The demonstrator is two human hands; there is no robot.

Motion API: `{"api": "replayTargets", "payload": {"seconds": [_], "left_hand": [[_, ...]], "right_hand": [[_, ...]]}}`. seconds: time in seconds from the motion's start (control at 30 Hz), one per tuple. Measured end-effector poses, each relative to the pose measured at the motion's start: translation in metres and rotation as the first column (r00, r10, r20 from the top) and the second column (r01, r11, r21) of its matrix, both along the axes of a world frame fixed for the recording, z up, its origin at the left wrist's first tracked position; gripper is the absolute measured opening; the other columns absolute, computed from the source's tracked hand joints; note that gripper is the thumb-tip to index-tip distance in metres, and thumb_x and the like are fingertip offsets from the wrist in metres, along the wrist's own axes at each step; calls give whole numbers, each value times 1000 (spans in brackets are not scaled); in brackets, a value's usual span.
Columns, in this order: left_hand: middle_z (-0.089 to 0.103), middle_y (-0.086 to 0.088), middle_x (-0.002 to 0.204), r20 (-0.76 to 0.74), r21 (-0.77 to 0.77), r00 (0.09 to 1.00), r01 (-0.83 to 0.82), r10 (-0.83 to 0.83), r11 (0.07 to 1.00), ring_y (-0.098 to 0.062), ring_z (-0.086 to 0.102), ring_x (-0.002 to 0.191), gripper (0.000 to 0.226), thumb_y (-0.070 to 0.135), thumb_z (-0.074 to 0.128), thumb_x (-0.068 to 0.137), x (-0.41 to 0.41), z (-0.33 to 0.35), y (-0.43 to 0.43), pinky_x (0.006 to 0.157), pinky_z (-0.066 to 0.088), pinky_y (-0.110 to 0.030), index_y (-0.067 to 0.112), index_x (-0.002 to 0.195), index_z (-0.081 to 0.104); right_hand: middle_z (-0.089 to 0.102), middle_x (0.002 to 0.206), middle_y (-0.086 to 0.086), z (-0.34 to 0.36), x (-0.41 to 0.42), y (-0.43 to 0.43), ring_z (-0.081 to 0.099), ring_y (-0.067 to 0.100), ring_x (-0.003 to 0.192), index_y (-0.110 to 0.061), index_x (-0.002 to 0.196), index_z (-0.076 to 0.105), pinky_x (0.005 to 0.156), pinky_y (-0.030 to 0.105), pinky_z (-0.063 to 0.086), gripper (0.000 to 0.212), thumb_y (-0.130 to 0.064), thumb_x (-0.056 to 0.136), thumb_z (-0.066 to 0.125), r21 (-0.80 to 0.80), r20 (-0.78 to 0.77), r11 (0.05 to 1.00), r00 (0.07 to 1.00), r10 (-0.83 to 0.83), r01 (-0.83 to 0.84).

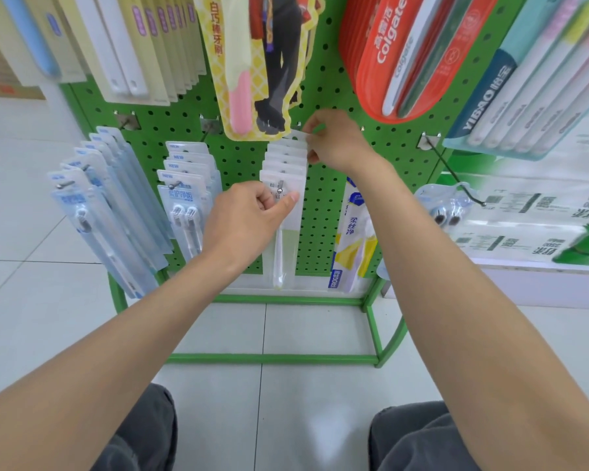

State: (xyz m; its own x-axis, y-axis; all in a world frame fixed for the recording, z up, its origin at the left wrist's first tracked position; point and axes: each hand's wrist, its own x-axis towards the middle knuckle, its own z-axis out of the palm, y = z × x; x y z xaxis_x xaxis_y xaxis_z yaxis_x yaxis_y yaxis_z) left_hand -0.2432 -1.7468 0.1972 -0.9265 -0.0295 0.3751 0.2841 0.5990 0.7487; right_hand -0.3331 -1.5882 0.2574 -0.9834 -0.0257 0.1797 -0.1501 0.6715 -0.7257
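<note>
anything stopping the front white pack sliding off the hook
Nothing visible: the left hand pinches the front pack at the hook tip, with no pack ahead of it. The right hand holds rear packs.

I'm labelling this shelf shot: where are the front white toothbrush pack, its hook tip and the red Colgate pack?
front white toothbrush pack (288, 239), head view, on its lower face.
hook tip (279, 191), head view, on its metal ball end.
red Colgate pack (390, 32), head view, on the white logo.

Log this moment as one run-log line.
stage: handling white toothbrush packs on one hook | left hand: pinches front pack near hook tip | right hand: pinches rear pack | rack: green pegboard
</note>
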Motion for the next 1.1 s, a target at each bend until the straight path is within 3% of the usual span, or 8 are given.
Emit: {"api": "replayTargets", "payload": {"seconds": [0.13, 0.33, 0.43, 0.57, 0.67, 0.83, 1.0, 1.1], "left_hand": [[44, 2, 52, -8, 24, 1000, 13, -12, 1000, -13, 39, 51, 56, 50, 65, 88, 0, -1, 0, 58, 44, -32, 2, 64, 50], [42, 7, 49, 17, 10, 1000, 10, -10, 1000, -12, 39, 50, 51, 51, 65, 88, 1, 0, 0, 59, 47, -37, 15, 57, 46], [42, 8, 49, 19, 11, 1000, 9, -9, 1000, -12, 39, 50, 51, 51, 65, 88, 0, -1, -1, 59, 47, -36, 15, 57, 47], [44, 7, 51, 30, 4, 999, 22, -22, 1000, -12, 40, 51, 50, 51, 65, 88, 2, -2, -1, 58, 46, -35, 13, 60, 50], [45, 5, 52, 28, -4, 999, 28, -28, 1000, -12, 41, 51, 49, 50, 64, 89, 6, -2, -1, 56, 42, -31, 12, 61, 50], [44, 6, 54, 26, -20, 1000, -5, 6, 1000, -11, 41, 53, 45, 46, 64, 90, 26, 1, 8, 55, 36, -30, 16, 62, 45], [46, 8, 55, 39, -6, 999, 25, -25, 1000, -10, 42, 54, 41, 44, 64, 91, 49, 5, 22, 54, 34, -29, 19, 64, 47], [48, 8, 56, 50, 10, 997, 59, -59, 998, -11, 44, 55, 38, 43, 63, 91, 57, 4, 31, 57, 40, -31, 19, 65, 50]], "right_hand": [[71, 92, 12, 0, -2, 1, 73, 20, 80, -20, 87, 56, 78, 43, 60, 19, -4, 95, 49, -15, -3, 1000, 1000, 1, -1], [71, 95, 9, 0, 1, 0, 71, 22, 87, -12, 96, 63, 83, 35, 59, 17, -5, 97, 48, 17, 16, 998, 998, 55, -55], [70, 106, 11, 4, 1, 2, 68, 26, 95, -13, 103, 69, 85, 36, 58, 27, -3, 97, 44, 87, -7, 995, 998, 55, -54], [60, 129, 5, 9, 8, 5, 60, 21, 111, -15, 118, 67, 89, 28, 49, 29, -9, 100, 45, 177, -48, 983, 998, 47, -38], [60, 131, 7, 14, 21, 8, 57, 21, 118, -12, 123, 64, 93, 25, 43, 30, -12, 100, 45, 247, -65, 968, 996, 59, -41], [63, 127, 14, 9, 59, 20, 60, 29, 114, -3, 124, 62, 97, 36, 49, 32, -13, 99, 45, 239, -57, 971, 998, 2, 12], [48, 148, 5, -7, 114, 40, 41, 20, 138, -12, 144, 47, 110, 26, 30, 45, -20, 100, 50, 243, -102, 968, 994, -36, 60], [45, 150, 3, -14, 141, 54, 37, 16, 140, -11, 145, 44, 107, 20, 24, 48, -29, 101, 50, 155, -136, 983, 988, -76, 97]]}}
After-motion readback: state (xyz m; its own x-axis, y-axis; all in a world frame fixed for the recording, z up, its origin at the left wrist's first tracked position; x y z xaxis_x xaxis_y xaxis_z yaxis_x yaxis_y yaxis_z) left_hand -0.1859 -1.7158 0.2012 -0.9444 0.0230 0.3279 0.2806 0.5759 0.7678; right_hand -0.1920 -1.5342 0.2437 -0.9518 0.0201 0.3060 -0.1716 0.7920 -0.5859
